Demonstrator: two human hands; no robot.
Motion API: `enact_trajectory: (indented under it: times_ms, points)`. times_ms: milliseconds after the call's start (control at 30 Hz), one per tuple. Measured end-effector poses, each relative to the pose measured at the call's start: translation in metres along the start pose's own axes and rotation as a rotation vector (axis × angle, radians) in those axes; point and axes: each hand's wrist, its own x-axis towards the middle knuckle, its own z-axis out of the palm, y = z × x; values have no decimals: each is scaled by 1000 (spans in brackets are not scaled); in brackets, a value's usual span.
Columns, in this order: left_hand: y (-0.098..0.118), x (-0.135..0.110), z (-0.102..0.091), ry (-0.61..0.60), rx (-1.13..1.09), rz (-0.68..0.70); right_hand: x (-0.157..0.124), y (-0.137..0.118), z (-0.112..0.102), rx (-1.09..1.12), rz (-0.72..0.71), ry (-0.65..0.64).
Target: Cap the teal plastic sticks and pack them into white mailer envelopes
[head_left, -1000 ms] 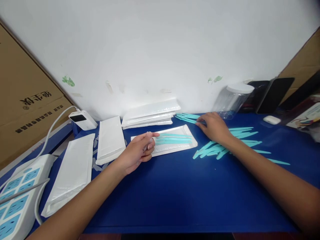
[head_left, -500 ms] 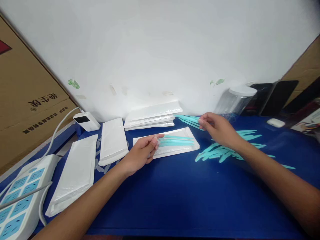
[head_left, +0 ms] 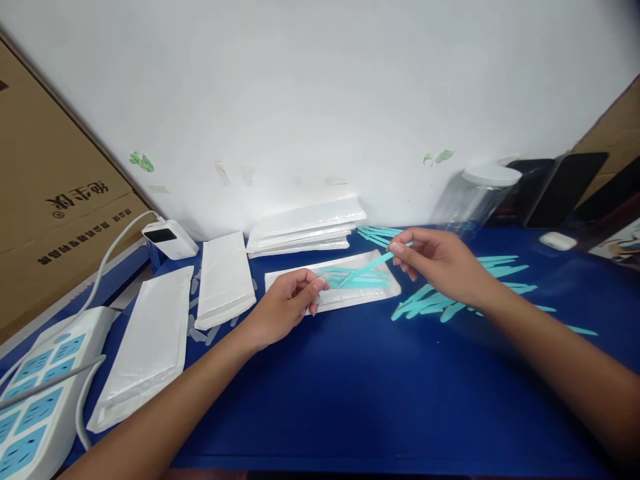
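My left hand (head_left: 293, 300) is closed on several thin teal plastic sticks (head_left: 373, 283) fanning out to the right over a white bubble mailer (head_left: 333, 302). Between thumb and fingertips, my right hand (head_left: 430, 260) pinches one teal stick (head_left: 376, 260). It slants down to the left, its lower end across the ones in my left hand. A larger pile of teal sticks (head_left: 445, 303) lies partly behind my right forearm. Another small group of teal sticks (head_left: 373, 235) rests near the wall.
Stacked white mailers (head_left: 305, 223) lie against the wall. Two more mailers, one upright (head_left: 226, 280) and one nearer (head_left: 145, 340), lie left, with small translucent strips (head_left: 200, 333) between. A power strip (head_left: 45, 400), a white device (head_left: 170, 239) and a lidded clear jar (head_left: 475, 200) flank the blue table (head_left: 340, 400).
My right hand has left the group near the wall and drawn a single teal stick towards my left hand. My left hand stays over the mailer with its sticks.
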Motion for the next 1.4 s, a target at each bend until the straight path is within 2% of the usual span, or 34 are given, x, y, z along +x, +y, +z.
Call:
enact_trajectory:
  times_ms: [467, 833, 1067, 1200, 1400]
  points:
    - [2, -1, 2, -7, 47, -4, -5, -9, 10, 94, 16, 54]
    - [5, -2, 4, -14, 157, 18, -18, -20, 26, 151, 29, -3]
    - [4, -4, 6, -25, 150, 36, -19, -15, 32, 192, 56, -57]
    - [4, -5, 11, 9, 48, -18, -17, -9, 36, 125, 36, -92]
    - [10, -3, 0, 242, -359, -196, -11, 4, 37, 0, 38, 31]
